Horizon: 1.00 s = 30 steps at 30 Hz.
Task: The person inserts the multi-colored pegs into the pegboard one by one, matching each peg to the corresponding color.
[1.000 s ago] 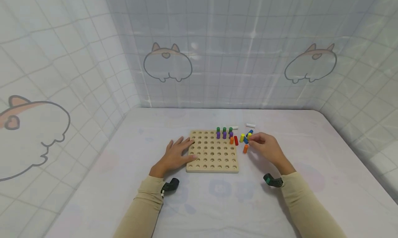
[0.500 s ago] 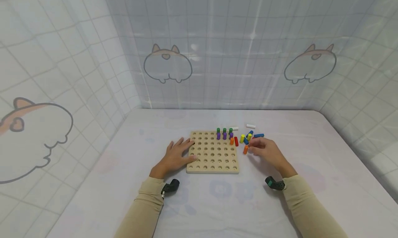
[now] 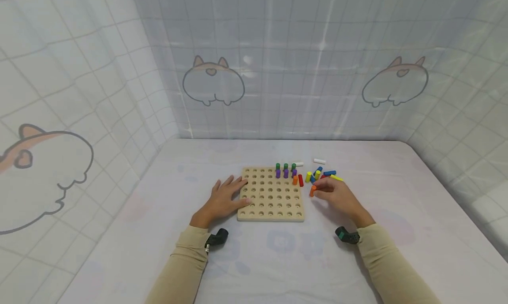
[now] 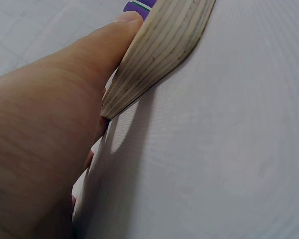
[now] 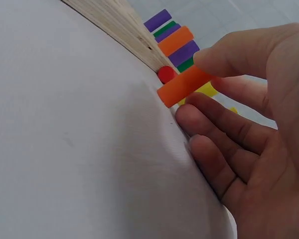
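A square wooden pegboard (image 3: 271,220) with rows of round holes lies on the table. My left hand (image 3: 225,199) rests on its left edge, fingers spread and thumb (image 4: 107,42) on the top. Three green pegs (image 3: 285,166) stand in the far row, three purple pegs (image 3: 286,174) before them, then one orange peg (image 3: 295,180). To the right of the board, my right hand (image 3: 337,196) pinches another orange peg (image 5: 182,87) between thumb and index finger. This peg is upright in the head view, its lower end close to the table; the other fingers curl loosely.
Beside the board lies a red peg (image 3: 300,180). Two yellow pegs (image 3: 308,176) stand near it, with blue pegs (image 3: 330,173) around and another yellow peg (image 3: 336,178) lying behind the right hand. White pegs (image 3: 319,161) lie at the back. Patterned curtains surround the table.
My right hand has moved from the yellow and blue pegs toward me, to the orange peg, and now pinches it. More lying pegs show behind it. The left hand has stayed put.
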Motion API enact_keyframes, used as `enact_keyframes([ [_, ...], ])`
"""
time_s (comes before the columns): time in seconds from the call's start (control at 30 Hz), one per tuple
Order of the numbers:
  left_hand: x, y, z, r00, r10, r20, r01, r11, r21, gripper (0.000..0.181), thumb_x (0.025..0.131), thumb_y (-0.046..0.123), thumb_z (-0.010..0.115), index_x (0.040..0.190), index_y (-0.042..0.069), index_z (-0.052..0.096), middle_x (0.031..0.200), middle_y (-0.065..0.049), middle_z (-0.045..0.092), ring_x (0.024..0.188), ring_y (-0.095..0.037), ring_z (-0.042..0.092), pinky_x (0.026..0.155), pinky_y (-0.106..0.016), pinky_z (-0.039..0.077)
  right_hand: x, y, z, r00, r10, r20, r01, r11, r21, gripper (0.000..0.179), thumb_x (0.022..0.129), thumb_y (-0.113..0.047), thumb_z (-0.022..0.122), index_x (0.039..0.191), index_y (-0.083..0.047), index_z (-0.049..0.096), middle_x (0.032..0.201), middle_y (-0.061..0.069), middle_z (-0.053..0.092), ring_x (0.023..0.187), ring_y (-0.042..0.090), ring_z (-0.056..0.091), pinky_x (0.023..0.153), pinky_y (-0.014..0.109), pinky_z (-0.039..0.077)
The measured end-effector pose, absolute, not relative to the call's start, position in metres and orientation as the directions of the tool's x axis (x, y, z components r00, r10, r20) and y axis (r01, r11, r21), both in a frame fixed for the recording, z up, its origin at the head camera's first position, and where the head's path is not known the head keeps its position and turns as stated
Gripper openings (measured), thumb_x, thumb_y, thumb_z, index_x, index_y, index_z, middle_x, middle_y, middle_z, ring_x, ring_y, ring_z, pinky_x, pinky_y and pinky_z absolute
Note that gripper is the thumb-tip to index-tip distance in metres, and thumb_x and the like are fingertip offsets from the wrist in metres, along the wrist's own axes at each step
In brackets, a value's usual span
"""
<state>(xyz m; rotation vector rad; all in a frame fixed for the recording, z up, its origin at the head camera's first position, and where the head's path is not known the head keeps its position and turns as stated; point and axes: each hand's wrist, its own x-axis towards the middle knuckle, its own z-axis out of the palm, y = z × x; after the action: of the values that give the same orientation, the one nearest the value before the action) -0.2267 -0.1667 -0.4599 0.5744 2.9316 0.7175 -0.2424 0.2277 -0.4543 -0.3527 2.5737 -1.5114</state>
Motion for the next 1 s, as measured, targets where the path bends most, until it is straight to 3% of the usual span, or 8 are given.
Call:
enact_keyframes([
  [1.0,-0.2269,-0.1686,-0.4618,-0.925,0.38,0.03,0.351,0.818,0.457,0.08,0.094,0.063,0.057,0.158,0.02,0.036,0.162,-0.005,0.03,0.152,-0.031,0.014,0.118,-0.061,-0.002,-0.24,0.2206,-0.4622,-0.976,-0.216,0.019,-0.131,0.52,-0.844,0.026,0.096,-0.029,0.07,0.113,-0.01,0.07,0.116,0.007,0.067,0.112,0.028,0.06,0.1,0.051,0.047],
])
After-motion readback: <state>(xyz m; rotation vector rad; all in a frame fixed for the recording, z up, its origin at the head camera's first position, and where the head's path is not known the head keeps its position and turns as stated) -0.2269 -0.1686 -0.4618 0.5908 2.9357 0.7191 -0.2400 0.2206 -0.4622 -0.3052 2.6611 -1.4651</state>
